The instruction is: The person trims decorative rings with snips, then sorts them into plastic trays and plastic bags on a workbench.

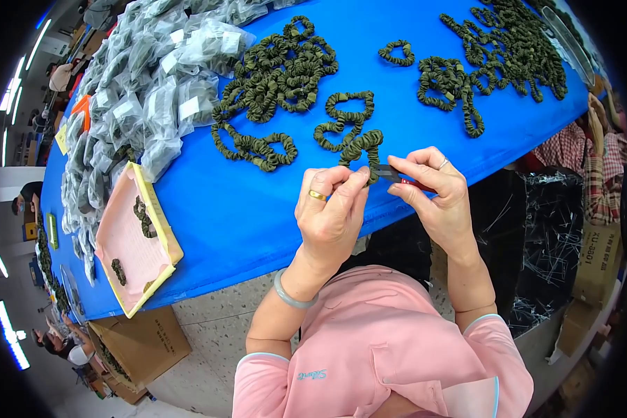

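Over the front edge of the blue table (pixel 244 223), my left hand (pixel 331 205) pinches a dark green scrunchie (pixel 364 145) between thumb and fingers. My right hand (pixel 435 198) is closed around small thread snips (pixel 389 173) with dark blades and a red part. The blade tips are at the scrunchie, close to my left fingertips; whether they touch fabric or thread is hidden. Just beyond my hands lie loose scrunchies (pixel 350 106), and a heap of scrunchies (pixel 279 73) sits farther back. A single scrunchie (pixel 397 53) lies apart, right of that heap.
Clear bags (pixel 139 111) of green items cover the table's left. A pink-lined tray (pixel 122 237) with yellow edges holds a few scrunchies. More scrunchies (pixel 515 52) spread at far right, near another person's hand (pixel 596 118). A cardboard box (pixel 150 341) stands below left.
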The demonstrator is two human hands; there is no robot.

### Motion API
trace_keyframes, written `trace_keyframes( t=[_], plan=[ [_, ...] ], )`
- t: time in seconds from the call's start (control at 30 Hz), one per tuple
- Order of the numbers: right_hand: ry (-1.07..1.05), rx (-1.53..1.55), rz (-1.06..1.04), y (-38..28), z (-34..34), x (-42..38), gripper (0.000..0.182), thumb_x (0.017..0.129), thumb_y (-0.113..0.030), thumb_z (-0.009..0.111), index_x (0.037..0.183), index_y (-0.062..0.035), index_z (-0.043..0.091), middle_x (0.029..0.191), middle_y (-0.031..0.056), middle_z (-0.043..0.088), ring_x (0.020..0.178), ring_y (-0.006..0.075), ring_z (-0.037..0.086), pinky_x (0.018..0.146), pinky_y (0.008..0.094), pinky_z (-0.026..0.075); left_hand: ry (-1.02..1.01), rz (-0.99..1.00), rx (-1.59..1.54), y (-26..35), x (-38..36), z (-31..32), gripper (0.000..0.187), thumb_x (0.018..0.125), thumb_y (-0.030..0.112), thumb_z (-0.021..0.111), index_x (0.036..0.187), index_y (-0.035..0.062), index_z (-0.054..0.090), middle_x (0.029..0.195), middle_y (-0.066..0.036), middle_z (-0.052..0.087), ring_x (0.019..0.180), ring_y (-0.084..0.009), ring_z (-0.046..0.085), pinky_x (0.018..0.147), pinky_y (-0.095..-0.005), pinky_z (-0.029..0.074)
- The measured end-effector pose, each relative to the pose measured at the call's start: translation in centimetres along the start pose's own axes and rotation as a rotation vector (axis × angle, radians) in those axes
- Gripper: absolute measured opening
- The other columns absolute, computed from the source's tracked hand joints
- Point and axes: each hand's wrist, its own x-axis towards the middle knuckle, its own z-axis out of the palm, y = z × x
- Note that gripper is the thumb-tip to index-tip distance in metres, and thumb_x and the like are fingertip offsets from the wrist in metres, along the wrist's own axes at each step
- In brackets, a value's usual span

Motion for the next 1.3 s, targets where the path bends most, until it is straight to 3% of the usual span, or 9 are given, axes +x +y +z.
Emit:
trace_keyframes(
  t=[0.13,0.33,0.5,0.67,0.8,0.83,0.97,1.17,1.3],
  plan=[
    [0.015,-0.04,0.01,-0.3,0.2,0.0,0.036,0.069,0.002,0.074,0.104,-0.0049,0.071,0.092,0.0055,0.056,0.071,0.0114,0.047,0.06,0.0211,0.038,0.014,0.062,0.036,-0.2,0.0,0.0,0.031,0.063,-0.011,0.071,0.089,0.0054,0.068,0.085,-0.005,0.058,0.067,-0.0169,0.05,0.052,-0.0246,0.042],
    [0.084,-0.021,-0.021,0.0,0.1,0.2,0.032,0.071,0.002,0.073,0.103,-0.0045,0.071,0.09,0.0052,0.056,0.067,0.0102,0.048,0.056,0.0199,0.04,0.004,-0.01,0.018,0.1,-0.1,-0.3,0.035,0.063,-0.012,0.073,0.092,0.0074,0.07,0.086,-0.005,0.06,0.067,-0.0132,0.05,0.054,-0.0219,0.042],
    [0.084,0.017,-0.049,0.1,-0.1,-0.1,0.036,0.07,0.001,0.074,0.105,-0.006,0.07,0.09,0.0045,0.055,0.068,0.0099,0.049,0.057,0.0201,0.04,-0.034,-0.307,-0.147,0.7,0.1,-0.6,0.029,0.067,-0.009,0.073,0.093,0.0037,0.068,0.084,-0.005,0.06,0.063,-0.012,0.051,0.054,-0.0204,0.045],
    [0.127,-0.013,-0.074,-0.1,0.3,0.1,0.037,0.069,0.002,0.075,0.105,-0.0053,0.069,0.086,0.0035,0.056,0.066,0.0092,0.048,0.056,0.0196,0.039,-0.002,-0.655,-0.524,0.9,0.3,-0.6,0.021,0.075,-0.002,0.073,0.095,0.0001,0.067,0.082,-0.006,0.062,0.061,-0.0087,0.052,0.055,-0.0182,0.045],
    [0.019,0.018,0.149,-0.1,0.3,0.6,0.029,0.072,0.0,0.073,0.101,-0.0037,0.069,0.079,0.0013,0.054,0.064,0.0084,0.046,0.055,0.0191,0.038,-0.108,-1.128,-0.871,1.0,0.4,-1.1,0.016,0.084,0.007,0.068,0.097,-0.0021,0.065,0.082,-0.008,0.063,0.062,-0.0086,0.053,0.053,-0.0182,0.045],
    [0.019,0.018,0.149,0.1,0.2,0.8,0.029,0.072,0.0,0.073,0.101,-0.0037,0.069,0.079,0.0013,0.054,0.064,0.0084,0.046,0.055,0.0191,0.038,-0.108,-1.127,-0.871,0.8,0.3,-1.2,0.016,0.084,0.007,0.068,0.097,-0.0021,0.065,0.082,-0.008,0.063,0.062,-0.0086,0.053,0.053,-0.0182,0.045],
    [-0.152,0.336,0.262,1.9,0.3,1.7,0.018,0.076,-0.002,0.07,0.094,-0.0031,0.067,0.074,-0.0003,0.053,0.062,0.008,0.043,0.053,0.0192,0.035,-0.458,-1.181,-1.144,-0.9,-0.3,-2.0,0.017,0.09,0.014,0.062,0.098,-0.0011,0.064,0.086,-0.008,0.063,0.069,-0.0098,0.056,0.061,-0.0189,0.046],
    [-0.267,0.371,0.341,2.7,1.4,1.4,0.01,0.079,-0.004,0.068,0.089,-0.0047,0.067,0.08,0.0003,0.054,0.062,0.0076,0.042,0.053,0.0192,0.034,-0.26,-1.115,-1.259,-0.3,-0.7,-1.6,0.016,0.091,0.012,0.059,0.098,-0.0007,0.063,0.087,-0.008,0.063,0.076,-0.0104,0.055,0.07,-0.0202,0.045],
    [0.014,0.284,0.09,1.6,1.8,0.9,0.018,0.076,-0.003,0.071,0.093,-0.0056,0.069,0.087,0.0017,0.057,0.062,0.0077,0.043,0.052,0.0192,0.035,-0.096,-1.222,-1.391,-0.2,-0.6,-1.5,0.014,0.09,0.01,0.058,0.098,-0.0009,0.063,0.087,-0.007,0.063,0.08,-0.0105,0.054,0.076,-0.0208,0.043]
  ],
)
